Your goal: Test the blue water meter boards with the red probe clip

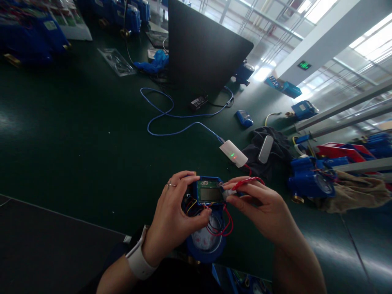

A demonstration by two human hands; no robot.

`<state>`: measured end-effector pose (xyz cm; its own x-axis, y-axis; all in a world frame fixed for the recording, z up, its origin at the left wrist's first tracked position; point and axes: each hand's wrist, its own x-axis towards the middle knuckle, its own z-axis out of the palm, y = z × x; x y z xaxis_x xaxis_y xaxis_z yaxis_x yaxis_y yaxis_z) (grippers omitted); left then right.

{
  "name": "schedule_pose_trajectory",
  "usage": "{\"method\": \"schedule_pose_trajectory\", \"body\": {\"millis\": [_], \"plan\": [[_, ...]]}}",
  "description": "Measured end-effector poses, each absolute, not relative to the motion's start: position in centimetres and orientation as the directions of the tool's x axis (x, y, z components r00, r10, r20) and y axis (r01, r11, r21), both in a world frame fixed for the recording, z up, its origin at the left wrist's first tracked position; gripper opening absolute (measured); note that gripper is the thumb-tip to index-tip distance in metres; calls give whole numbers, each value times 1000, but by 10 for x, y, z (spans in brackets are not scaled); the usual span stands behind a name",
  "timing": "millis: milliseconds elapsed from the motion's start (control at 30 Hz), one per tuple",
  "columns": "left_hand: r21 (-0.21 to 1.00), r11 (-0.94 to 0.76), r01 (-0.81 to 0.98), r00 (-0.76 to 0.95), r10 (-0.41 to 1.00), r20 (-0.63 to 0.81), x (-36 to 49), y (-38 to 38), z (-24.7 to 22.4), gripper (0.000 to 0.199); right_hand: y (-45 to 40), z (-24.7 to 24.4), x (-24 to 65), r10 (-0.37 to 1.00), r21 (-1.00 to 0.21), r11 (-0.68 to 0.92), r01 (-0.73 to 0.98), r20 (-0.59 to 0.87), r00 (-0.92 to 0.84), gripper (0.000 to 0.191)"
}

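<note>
A blue meter (206, 249) with a round dial stands at the table's front edge, its upper housing open on a green circuit board with a grey display (210, 194). Around the housing's left side my left hand (177, 208) is closed, thumb by the wires at its lower edge. My right hand (260, 204) pinches a whitish connector (228, 193) against the board's right side. A red cable (249, 181) runs over its fingers. Red, yellow and black wires loop over the dial.
Beyond my hands lies a white box (233, 153) with lit green and red lights, joined to a blue cable (180, 131). A laptop (205, 45) stands at the back. To the right are a dark cloth (278, 143), a silver object (266, 149) and another blue meter (309, 179).
</note>
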<state>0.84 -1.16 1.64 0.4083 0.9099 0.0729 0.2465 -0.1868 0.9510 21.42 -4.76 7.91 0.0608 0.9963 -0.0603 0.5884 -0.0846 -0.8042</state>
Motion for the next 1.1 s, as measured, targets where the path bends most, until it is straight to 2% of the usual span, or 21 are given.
{"method": "schedule_pose_trajectory", "body": {"millis": [1100], "plan": [[948, -201, 247, 406, 910, 87, 8, -12, 15, 51, -48, 77, 217, 999, -810, -24, 585, -6, 32, 10]]}}
